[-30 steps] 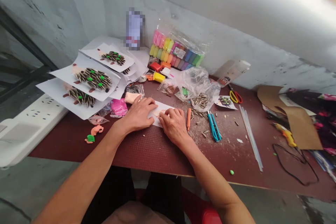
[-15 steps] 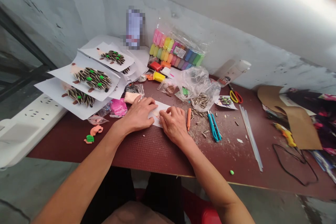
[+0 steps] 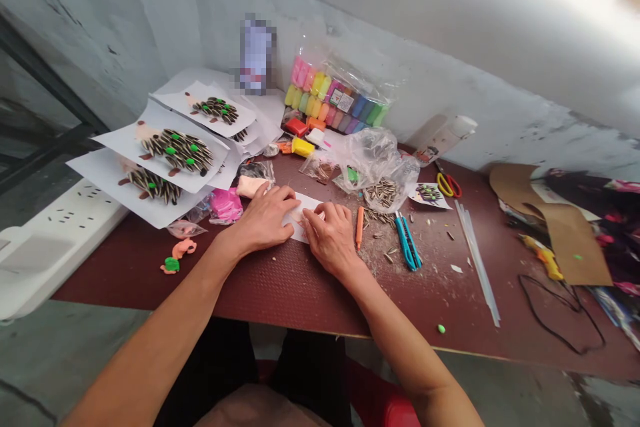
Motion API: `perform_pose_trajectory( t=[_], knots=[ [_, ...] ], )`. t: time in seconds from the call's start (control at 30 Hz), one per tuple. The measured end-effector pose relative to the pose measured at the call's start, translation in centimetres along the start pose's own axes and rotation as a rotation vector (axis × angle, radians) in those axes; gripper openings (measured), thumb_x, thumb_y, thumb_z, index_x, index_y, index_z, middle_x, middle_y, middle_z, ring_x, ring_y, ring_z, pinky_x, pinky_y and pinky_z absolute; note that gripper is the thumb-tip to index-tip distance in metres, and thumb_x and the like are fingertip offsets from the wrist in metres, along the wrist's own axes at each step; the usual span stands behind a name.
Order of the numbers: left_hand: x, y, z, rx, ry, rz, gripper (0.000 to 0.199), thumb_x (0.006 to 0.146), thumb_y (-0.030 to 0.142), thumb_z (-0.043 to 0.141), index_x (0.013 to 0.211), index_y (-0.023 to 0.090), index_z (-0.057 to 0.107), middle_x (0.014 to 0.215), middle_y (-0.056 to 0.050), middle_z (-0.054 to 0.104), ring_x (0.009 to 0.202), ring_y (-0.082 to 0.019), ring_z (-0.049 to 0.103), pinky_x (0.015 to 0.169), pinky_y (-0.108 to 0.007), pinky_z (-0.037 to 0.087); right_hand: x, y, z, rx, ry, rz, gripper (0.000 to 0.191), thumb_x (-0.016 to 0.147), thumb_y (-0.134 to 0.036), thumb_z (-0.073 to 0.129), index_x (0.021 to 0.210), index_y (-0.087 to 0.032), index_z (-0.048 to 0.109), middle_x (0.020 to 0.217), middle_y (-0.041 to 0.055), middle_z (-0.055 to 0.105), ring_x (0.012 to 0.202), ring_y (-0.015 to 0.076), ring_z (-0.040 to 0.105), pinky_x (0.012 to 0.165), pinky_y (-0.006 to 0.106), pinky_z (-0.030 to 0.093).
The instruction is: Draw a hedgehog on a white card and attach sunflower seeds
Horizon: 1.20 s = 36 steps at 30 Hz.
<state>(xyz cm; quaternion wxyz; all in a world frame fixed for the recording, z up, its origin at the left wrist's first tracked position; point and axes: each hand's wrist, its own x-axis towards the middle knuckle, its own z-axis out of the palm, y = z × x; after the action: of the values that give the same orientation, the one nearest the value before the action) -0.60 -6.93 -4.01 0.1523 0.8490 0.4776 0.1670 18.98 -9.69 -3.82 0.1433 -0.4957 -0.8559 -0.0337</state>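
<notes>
A small sheet of white paper (image 3: 307, 201) lies on the dark red table between my hands. Pale peach clay (image 3: 299, 215) shows on it, partly covered by my fingers. My left hand (image 3: 266, 217) rests palm down at the paper's left edge, fingers spread and slightly bent, holding nothing. From the right, my right hand (image 3: 331, 235) bends over the sheet, its thumb and fingertips drawn together on the pale clay. A block of pale clay (image 3: 251, 186) in wrapping sits just behind my left hand. Beside my right hand lies an orange pen-like stick (image 3: 359, 228).
Sheets with seed hedgehogs (image 3: 175, 150) are stacked at left, near a white power strip (image 3: 60, 233). Behind are packs of coloured clay (image 3: 340, 97) and a bag of sunflower seeds (image 3: 385, 192). Rightward lie a blue cutter (image 3: 409, 243), scissors (image 3: 449, 185), glue sticks (image 3: 477, 263) and a yellow glue gun (image 3: 547, 260).
My right hand's fingertips have shifted very slightly on the paper, showing a little more of the sheet. My left hand stays where it was.
</notes>
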Motion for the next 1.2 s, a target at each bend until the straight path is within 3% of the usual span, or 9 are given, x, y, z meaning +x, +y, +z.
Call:
perform_pose_trajectory(
  t=[0.57,0.83,1.2],
  knots=[
    [0.03,-0.09,0.07,0.012,0.001,0.002,0.040,0.080,0.023,0.054,0.116,0.019,0.071,0.120,-0.010,0.064,0.116,-0.032,0.059,0.120,-0.061,0.029,0.25,-0.01,-0.09,-0.057,-0.056,-0.011,0.028,0.106,-0.035,0.048,0.104,-0.022,0.073,0.104,0.0085,0.064,0.094,0.0227,0.049,0.091,0.039,0.030],
    [0.07,-0.12,0.12,0.014,-0.007,-0.001,0.041,0.079,0.022,0.054,0.115,0.018,0.071,0.121,-0.011,0.064,0.116,-0.031,0.059,0.120,-0.059,0.030,0.05,0.23,0.17,0.038,-0.021,0.004,0.030,0.107,-0.033,0.048,0.123,-0.024,0.072,0.106,0.0093,0.064,0.095,0.0224,0.050,0.091,0.038,0.032],
    [0.04,-0.16,0.17,0.002,0.008,0.007,0.039,0.079,0.021,0.056,0.115,0.020,0.072,0.120,-0.010,0.064,0.115,-0.030,0.059,0.121,-0.059,0.029,0.45,-0.36,0.01,-0.027,-0.078,-0.041,0.029,0.106,-0.038,0.049,0.118,-0.026,0.073,0.110,0.0095,0.063,0.098,0.0237,0.048,0.094,0.040,0.029]
  ],
)
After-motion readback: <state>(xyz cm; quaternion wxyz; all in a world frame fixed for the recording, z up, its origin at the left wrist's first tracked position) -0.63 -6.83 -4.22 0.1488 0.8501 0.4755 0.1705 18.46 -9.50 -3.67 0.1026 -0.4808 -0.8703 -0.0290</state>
